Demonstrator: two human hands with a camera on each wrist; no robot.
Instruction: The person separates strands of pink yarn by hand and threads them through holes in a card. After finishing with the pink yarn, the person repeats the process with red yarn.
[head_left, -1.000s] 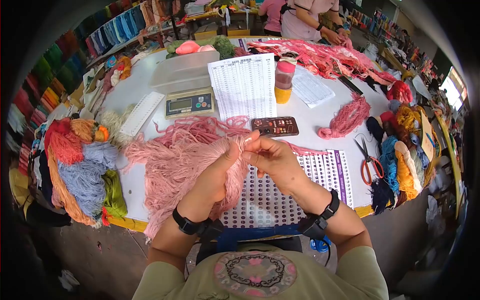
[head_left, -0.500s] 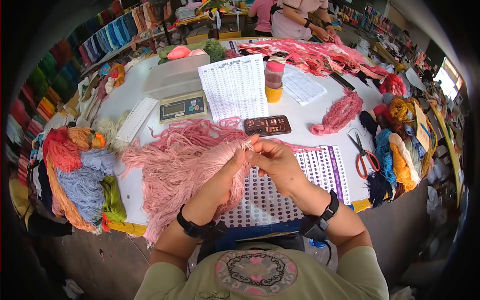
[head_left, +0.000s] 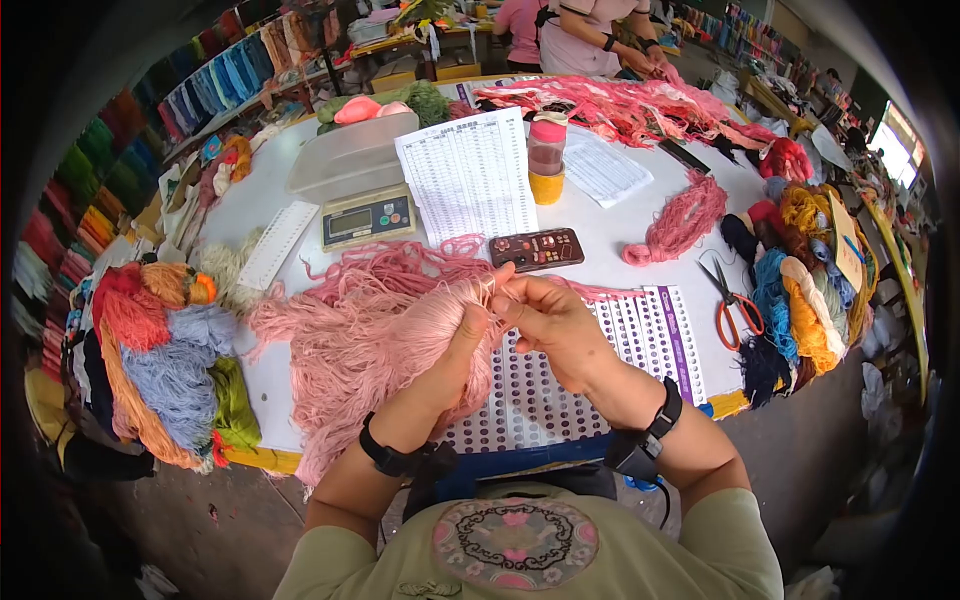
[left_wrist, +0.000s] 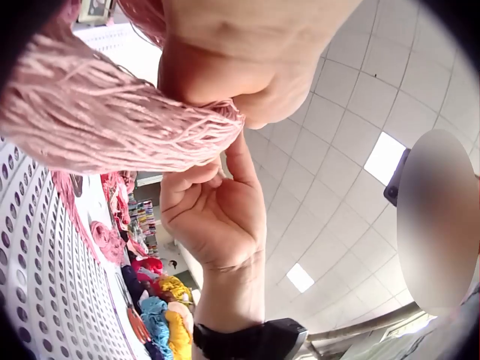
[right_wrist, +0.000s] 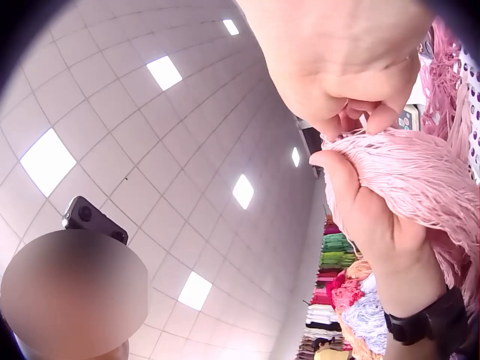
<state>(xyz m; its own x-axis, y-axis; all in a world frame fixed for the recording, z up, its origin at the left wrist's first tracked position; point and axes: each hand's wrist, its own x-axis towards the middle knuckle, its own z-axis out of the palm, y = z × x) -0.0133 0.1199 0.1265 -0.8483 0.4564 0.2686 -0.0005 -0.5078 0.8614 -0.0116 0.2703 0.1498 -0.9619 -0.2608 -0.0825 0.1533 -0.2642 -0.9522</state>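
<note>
A large bundle of pale pink yarn (head_left: 360, 350) spreads over the near left of the table and rises into the hands. My left hand (head_left: 455, 350) grips its gathered top, the thumb lying along the strands. Beside it my right hand (head_left: 555, 325) pinches at the yarn's top end with thumb and fingertips. In the right wrist view the left hand (right_wrist: 382, 225) is wrapped around the pale yarn (right_wrist: 420, 172), under the right hand (right_wrist: 345, 60). The left wrist view shows the right hand (left_wrist: 214, 217) touching the bundle's tip (left_wrist: 217, 127).
A dotted perforated sheet (head_left: 530, 400) lies under the hands. Beyond are a phone (head_left: 537, 249), scale (head_left: 367, 216), paper list (head_left: 468, 175) and jar (head_left: 547, 160). Scissors (head_left: 735, 305) and a pink skein (head_left: 680, 220) lie right. Coloured yarn piles (head_left: 175, 370) flank the table; people (head_left: 590, 35) stand behind.
The head view has shifted slightly, moving the table items in frame. Both hands stay at the yarn's top, with the right fingers slightly changed in position.
</note>
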